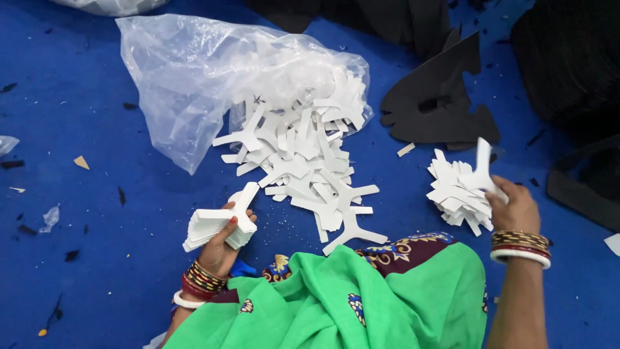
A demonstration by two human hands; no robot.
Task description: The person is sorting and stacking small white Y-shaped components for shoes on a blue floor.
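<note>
**White cut-outs sorted on blue floor**

Left hand [223, 242]: grip clamped around a squared stack of white Y-shaped foam cut-outs [213, 226], low left. Centre: loose heap of the same white pieces [303, 161] spilling from a clear crumpled plastic bag [187, 77] onto the blue carpeted floor [77, 213]. Black cut fabric pieces [439, 103] beyond. Right hand [513, 207]: fingers pinch one white Y-shaped piece [483, 169] above a fanned white pile [458, 194].

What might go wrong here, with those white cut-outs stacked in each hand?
The left hand pinches a neat stack of white pieces only at one end, so it may fan out and slide apart. The right hand holds one piece over a splayed stack, which may topple. Loose pieces in the pile could slip under the green cloth.
</note>
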